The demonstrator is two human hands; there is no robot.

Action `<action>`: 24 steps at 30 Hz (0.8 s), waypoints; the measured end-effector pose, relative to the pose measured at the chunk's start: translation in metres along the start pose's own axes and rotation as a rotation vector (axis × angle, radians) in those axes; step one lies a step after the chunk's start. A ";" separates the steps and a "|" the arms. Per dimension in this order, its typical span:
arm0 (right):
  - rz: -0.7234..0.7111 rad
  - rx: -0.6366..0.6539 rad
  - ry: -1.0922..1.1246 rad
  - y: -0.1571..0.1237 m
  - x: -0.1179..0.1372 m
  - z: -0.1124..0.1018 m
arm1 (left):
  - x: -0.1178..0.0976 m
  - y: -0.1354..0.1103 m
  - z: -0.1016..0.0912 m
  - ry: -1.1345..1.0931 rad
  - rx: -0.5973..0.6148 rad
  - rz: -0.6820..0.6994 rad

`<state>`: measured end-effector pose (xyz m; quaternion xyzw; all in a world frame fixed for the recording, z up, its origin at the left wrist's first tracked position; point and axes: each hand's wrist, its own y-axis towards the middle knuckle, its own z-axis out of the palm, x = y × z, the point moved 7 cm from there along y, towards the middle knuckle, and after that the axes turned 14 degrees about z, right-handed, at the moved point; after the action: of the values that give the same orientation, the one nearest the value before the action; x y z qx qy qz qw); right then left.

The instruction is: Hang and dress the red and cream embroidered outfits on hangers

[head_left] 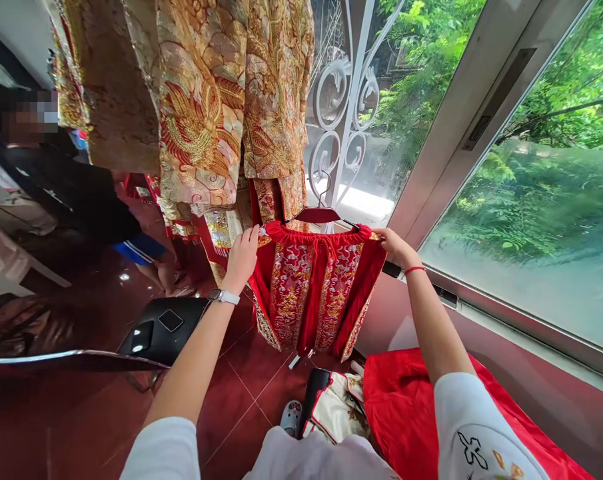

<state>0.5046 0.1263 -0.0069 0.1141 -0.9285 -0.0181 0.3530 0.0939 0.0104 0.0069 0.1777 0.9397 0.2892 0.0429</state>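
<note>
A red skirt with gold and silver embroidered panels, a gathered waistband and a small tie hangs in front of me. My left hand is closed on the left end of its waistband, fingers over the edge. At the opposite end, my right hand pinches the waistband's edge. Behind the waistband is a hanger with a dark red middle and a thin metal hook. The skirt's lower edge hangs over the tiled floor.
Gold embroidered garments hang at the upper left. Windows fill the right side. Bright red cloth and a cream embroidered garment lie below. A black seat carries small items. Another person in dark clothes is at left.
</note>
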 end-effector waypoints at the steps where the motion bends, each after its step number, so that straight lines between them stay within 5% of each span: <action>1: 0.007 0.020 0.008 0.001 0.002 0.003 | 0.000 -0.001 0.001 -0.014 0.005 0.010; 5: -0.047 0.038 0.200 -0.006 0.018 0.014 | 0.002 0.000 0.001 -0.108 0.025 0.002; 12: -0.049 -0.243 0.486 -0.006 0.023 0.015 | 0.013 0.025 0.003 -0.536 -0.039 -0.196; 21: 0.128 -0.015 0.513 0.011 0.010 0.026 | 0.021 0.028 0.015 -0.517 -0.129 -0.188; 24: 0.090 -0.010 0.467 0.004 0.014 0.023 | 0.016 0.023 0.011 -0.494 -0.128 -0.154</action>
<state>0.4784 0.1257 -0.0144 0.0720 -0.8257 0.0197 0.5592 0.0884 0.0391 0.0111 0.1678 0.8913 0.2916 0.3039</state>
